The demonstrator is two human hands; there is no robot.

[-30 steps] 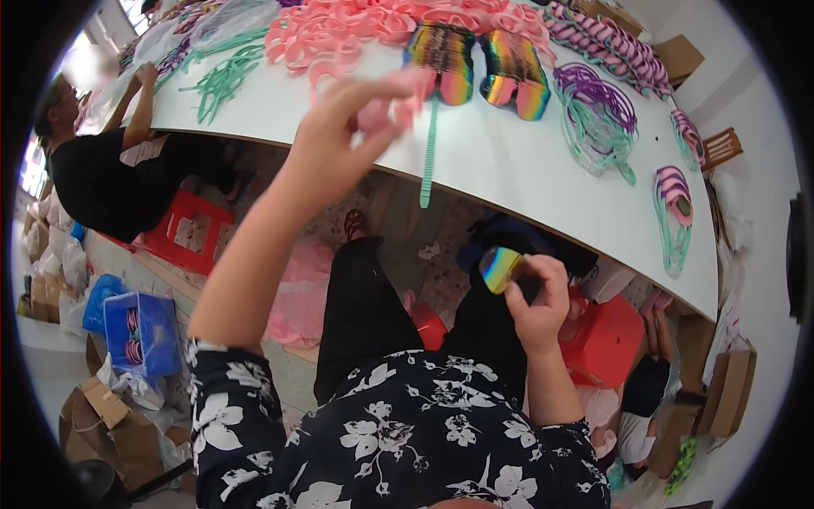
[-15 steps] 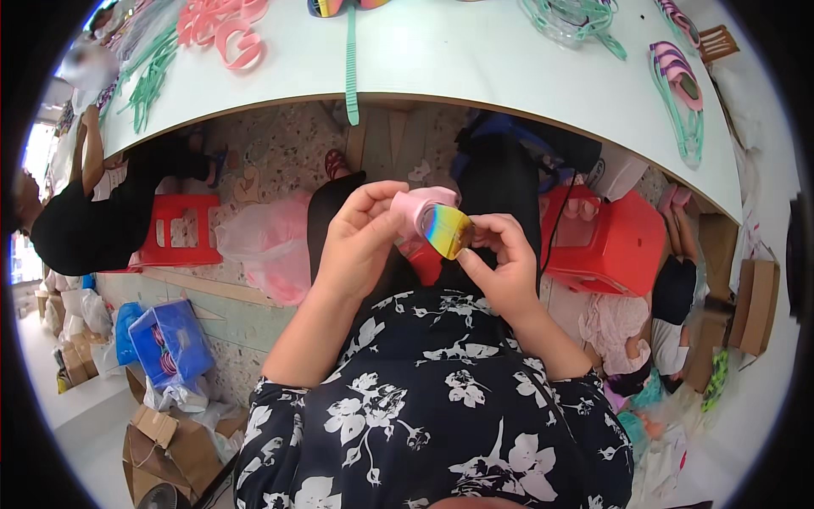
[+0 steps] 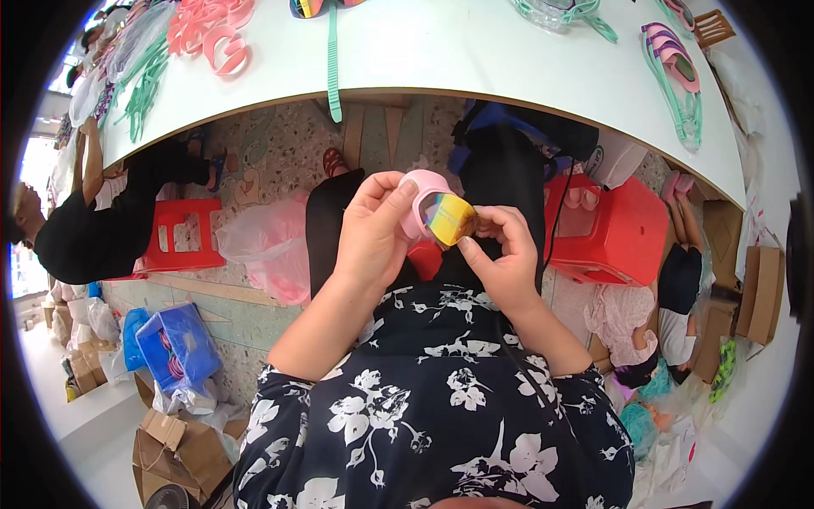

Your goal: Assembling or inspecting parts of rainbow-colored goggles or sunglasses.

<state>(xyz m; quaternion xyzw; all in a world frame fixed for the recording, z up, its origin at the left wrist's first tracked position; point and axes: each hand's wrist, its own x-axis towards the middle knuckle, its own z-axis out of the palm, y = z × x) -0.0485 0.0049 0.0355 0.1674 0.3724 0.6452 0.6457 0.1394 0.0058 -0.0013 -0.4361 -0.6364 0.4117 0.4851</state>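
LH (image 3: 373,229) holds 1 pink frame (image 3: 427,181), RH (image 3: 507,259) prob. 1 lens (image 3: 449,220).

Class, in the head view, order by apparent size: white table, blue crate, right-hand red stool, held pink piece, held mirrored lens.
1. White table
2. Right-hand red stool
3. Blue crate
4. Pink piece and mirrored lens: partly covered, too alike to rank.

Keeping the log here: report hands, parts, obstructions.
Left hand gripping pink frame. Right hand pinching shiny lens. Lens overlaps frame in view, contact unclear. Nothing visibly blocking.
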